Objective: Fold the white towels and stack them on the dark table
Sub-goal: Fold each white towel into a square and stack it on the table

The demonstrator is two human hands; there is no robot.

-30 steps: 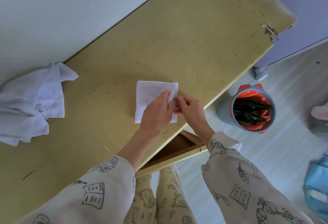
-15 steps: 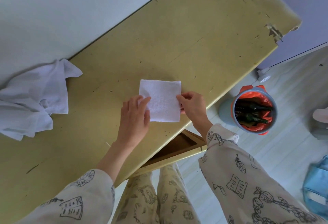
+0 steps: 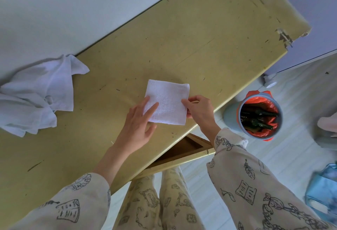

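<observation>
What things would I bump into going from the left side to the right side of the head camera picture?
crumpled towels → left hand → folded towel → right hand → bin with bottles → blue bag

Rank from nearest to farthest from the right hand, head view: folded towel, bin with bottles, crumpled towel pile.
From the right hand:
1. Folded towel: pinched at its right edge by that hand, on the yellow table.
2. Bin with bottles: on the floor, just right of the hand.
3. Crumpled towel pile: far left end of the table.
</observation>
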